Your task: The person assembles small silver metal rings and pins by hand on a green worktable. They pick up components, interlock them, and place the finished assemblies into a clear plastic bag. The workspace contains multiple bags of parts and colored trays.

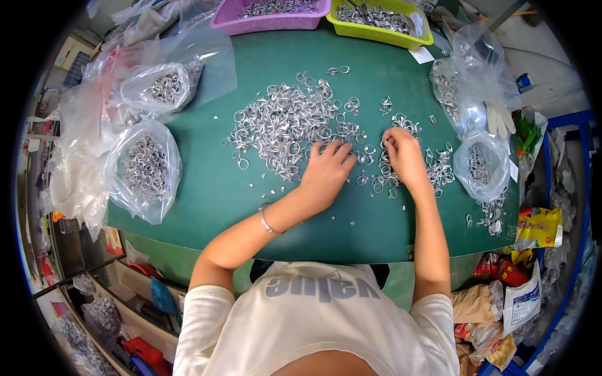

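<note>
A large heap of silver-coloured metal rings (282, 122) lies in the middle of the green tabletop. My left hand (324, 177) rests at the heap's lower right edge, fingers apart and touching the rings there. To its right, my right hand (406, 156) is over a smaller cluster of rings (384, 178). Its thumb and fingers are bent together at the cluster; whatever is between the fingertips is too small to make out. Another small group of rings (441, 166) lies just right of my right wrist.
Clear plastic bags of rings stand at the left (147, 169) and right (480, 166) edges. A purple basket (269, 24) and a yellow-green basket (376, 36), both holding metal pieces, sit along the far edge. Tiny metal bits are scattered near the heap. A blue rack (586, 182) stands at right.
</note>
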`<state>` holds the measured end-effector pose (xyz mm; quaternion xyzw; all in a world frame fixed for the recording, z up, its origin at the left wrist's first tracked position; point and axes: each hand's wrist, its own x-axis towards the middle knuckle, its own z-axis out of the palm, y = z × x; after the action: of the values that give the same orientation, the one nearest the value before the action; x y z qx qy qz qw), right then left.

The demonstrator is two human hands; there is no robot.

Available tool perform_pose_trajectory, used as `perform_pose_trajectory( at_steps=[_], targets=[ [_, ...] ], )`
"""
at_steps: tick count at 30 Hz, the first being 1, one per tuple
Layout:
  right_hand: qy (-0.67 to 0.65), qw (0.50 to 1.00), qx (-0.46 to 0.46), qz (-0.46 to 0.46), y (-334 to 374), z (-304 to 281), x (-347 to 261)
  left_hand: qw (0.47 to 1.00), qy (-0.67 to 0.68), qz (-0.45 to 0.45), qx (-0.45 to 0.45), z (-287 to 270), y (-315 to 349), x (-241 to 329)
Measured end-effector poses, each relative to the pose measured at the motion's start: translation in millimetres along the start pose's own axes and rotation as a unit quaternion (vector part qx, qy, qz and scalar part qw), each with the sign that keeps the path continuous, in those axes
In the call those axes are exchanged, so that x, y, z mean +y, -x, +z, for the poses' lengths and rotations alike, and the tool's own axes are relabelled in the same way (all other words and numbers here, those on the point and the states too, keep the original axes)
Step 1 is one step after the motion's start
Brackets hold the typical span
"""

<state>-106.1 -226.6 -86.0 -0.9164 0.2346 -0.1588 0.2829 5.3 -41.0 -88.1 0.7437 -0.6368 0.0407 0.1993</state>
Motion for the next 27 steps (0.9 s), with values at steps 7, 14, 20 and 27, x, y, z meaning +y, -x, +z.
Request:
perform_pose_trajectory(
  at_steps=[7,14,20,27],
  targets=[
    [-0.616,0.752,0.015,0.234,25.0,-37.9,-6.8,0.992,0.117,-0.033,0.022,-19.8,36.4,-16.1],
    [-0.304,0.942,0.022,0.137,15.9,-30.7,13.5,0.987,0.140,-0.038,0.064,-5.2,1.8,10.8],
    [0.113,0.989,-0.062,0.070,14.9,-22.5,-3.4,0.996,0.085,-0.001,0.005,21.7,-14.5,11.5],
    [-0.328,0.926,-0.094,0.162,29.1,-41.6,11.5,0.941,0.333,-0.063,0.014,-10.9,7.2,18.2]
  ],
)
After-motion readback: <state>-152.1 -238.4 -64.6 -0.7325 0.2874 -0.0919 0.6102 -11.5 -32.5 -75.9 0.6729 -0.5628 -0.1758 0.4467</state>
